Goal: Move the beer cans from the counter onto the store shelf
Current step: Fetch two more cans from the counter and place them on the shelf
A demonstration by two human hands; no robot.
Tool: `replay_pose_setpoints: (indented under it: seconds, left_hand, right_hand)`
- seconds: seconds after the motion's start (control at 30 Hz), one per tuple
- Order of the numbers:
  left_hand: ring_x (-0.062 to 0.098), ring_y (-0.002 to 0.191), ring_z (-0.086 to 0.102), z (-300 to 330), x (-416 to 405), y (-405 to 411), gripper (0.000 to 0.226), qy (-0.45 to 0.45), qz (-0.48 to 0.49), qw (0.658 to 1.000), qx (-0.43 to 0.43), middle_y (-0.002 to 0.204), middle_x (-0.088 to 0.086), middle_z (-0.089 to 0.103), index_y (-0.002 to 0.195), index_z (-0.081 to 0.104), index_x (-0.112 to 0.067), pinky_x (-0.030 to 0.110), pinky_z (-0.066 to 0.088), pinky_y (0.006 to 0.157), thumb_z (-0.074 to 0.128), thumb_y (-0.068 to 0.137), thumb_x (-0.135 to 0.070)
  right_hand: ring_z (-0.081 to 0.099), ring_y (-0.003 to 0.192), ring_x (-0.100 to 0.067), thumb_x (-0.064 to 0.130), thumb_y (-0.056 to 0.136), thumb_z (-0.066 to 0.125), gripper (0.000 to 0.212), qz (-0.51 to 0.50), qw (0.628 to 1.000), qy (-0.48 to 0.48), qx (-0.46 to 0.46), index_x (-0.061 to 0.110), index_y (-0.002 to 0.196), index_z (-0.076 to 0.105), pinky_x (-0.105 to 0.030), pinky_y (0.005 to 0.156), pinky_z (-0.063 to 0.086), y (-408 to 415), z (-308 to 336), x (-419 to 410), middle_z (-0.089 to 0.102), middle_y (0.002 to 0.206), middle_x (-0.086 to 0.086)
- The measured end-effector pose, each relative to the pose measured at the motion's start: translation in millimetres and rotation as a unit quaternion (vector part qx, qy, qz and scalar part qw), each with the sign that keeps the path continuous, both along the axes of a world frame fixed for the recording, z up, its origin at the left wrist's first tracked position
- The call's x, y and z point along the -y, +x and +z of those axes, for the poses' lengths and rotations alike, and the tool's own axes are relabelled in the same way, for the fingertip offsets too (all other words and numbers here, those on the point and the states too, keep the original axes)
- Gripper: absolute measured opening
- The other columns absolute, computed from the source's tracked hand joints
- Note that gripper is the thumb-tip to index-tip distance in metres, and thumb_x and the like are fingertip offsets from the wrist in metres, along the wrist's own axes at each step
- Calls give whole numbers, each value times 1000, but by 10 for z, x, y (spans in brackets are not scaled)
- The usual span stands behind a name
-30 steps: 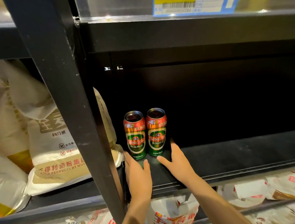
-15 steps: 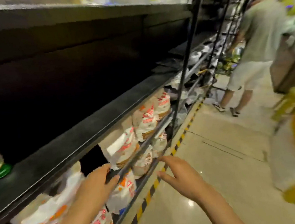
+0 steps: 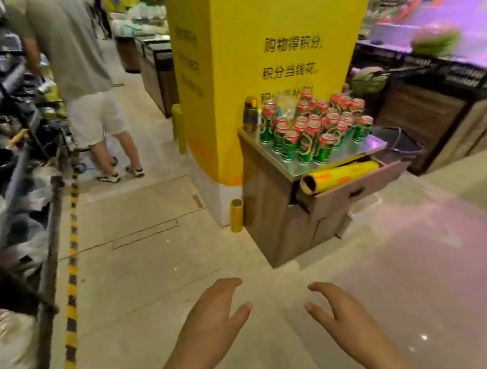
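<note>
Swinging away from the shelf (image 3: 8, 163), both hands, left hand (image 3: 215, 313) and right hand (image 3: 340, 312), are reaching empty, fingers apart, toward beer cans (image 3: 314, 131) crowding the desk (image 3: 351, 152).

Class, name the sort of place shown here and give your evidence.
Most likely a supermarket aisle: stocked shelving on the left, beer cans massed on a small counter, and a produce display behind.
</note>
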State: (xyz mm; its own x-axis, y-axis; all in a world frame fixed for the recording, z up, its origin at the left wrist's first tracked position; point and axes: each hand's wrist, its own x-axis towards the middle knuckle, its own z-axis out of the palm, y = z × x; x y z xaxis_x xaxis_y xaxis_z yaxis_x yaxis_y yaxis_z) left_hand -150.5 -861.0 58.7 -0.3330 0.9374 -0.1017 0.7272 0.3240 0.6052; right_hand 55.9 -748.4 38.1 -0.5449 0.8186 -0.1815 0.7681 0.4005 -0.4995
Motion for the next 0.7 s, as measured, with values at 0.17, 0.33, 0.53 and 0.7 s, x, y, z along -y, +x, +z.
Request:
replay_pose_setpoints:
  seconds: [0.17,0.33,0.53,0.7]
  left_hand:
    - [-1,129,34,-131,-785,143,49,-23,-79,996,25,143,-21,34,139,35,-34,10,23,96,43,94,-48]
    - [-1,125,40,-276,-1533,-150,48,-30,-68,997,38,139,-21,40,137,37,-35,16,31,100,47,92,-48]
    - [2,121,45,-216,-2540,-566,46,-40,-55,997,41,134,-17,48,134,42,-31,21,37,100,50,91,-44]
    - [4,121,47,-147,-3443,-605,45,-41,-75,996,25,134,-14,49,135,43,-30,24,41,101,51,92,-40]
  right_hand:
    - [45,124,-4,47,93,48,43,-83,996,-23,-6,30,133,46,-15,94,32,343,-85,-483,48,136,16]
    - [44,124,-4,44,94,49,42,-85,996,-28,-28,29,133,45,-12,92,30,78,-43,-1219,47,137,17]
    - [39,126,-3,46,94,48,43,-100,993,-26,-55,33,135,43,-20,102,33,-244,254,-2234,42,139,20]
    - [40,124,-2,45,94,48,40,-171,982,-31,-69,36,132,44,-20,101,33,29,248,-2847,44,134,21]
